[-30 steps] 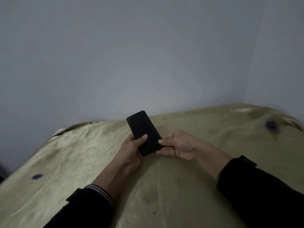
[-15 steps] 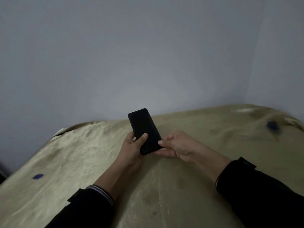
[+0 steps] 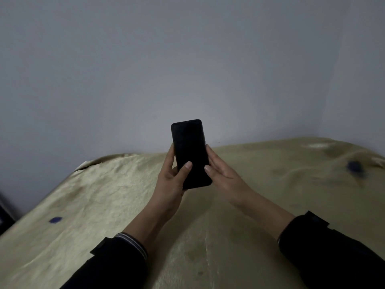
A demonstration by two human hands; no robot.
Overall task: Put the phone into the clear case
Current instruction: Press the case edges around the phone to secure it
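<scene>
Nearest to the camera, two dark sleeves reached forward over a table covered with a shiny golden cloth. The left hand was closed around the black phone, with its thumb on the dark screen and its fingers behind the left edge. The right hand lay flat against the right edge, its fingers straight, so it supported the phone rather than gripped it. The phone stood almost upright above the cloth, in front of the plain grey wall. I could not see any clear case, whether on the phone or on the cloth. The risk, I think, was a slip: the phone was smooth, and pressing one corner too hard could make it jump out.
</scene>
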